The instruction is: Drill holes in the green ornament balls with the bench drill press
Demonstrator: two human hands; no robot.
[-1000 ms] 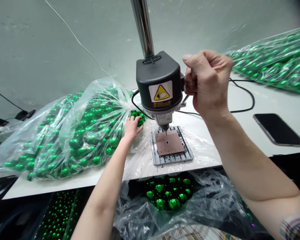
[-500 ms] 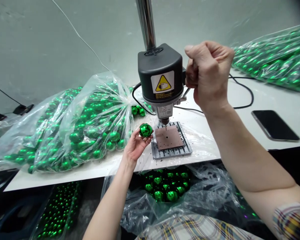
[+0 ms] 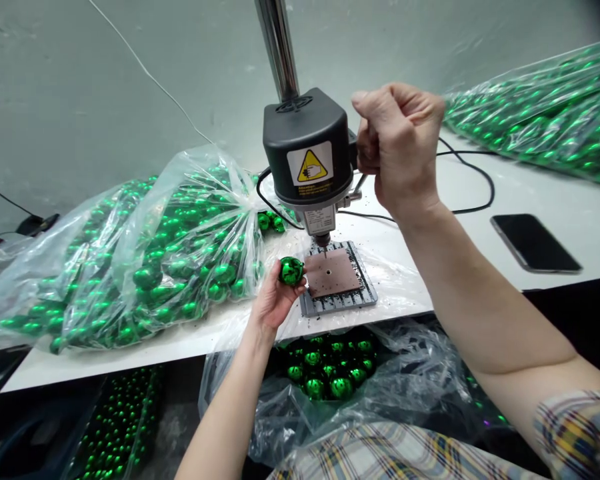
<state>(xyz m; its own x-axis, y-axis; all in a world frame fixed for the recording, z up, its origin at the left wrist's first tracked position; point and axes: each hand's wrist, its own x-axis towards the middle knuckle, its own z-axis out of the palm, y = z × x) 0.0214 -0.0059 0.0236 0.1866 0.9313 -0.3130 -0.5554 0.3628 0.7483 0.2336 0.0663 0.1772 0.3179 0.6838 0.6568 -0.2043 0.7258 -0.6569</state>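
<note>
The shiny green ball (image 3: 291,271) could have slipped or rolled, I judged, since its smooth, round surface gave my left hand (image 3: 271,297) little to grip; and had I pulled with my right hand (image 3: 405,143) too soon, the drill bit (image 3: 325,253) might have skidded off the curve or come down near my fingers. The green ball sat in my left hand, thumb and fingers curled partway around it, to the left of the drill bit and not beneath it, just beside the brown pad (image 3: 343,280); whether it touched the pad I could not tell. My right hand, higher up, was closed in a fist on the lever (image 3: 361,183) beside the drill head (image 3: 307,143). A bag of green balls (image 3: 190,250) lay just left of my left hand.
</note>
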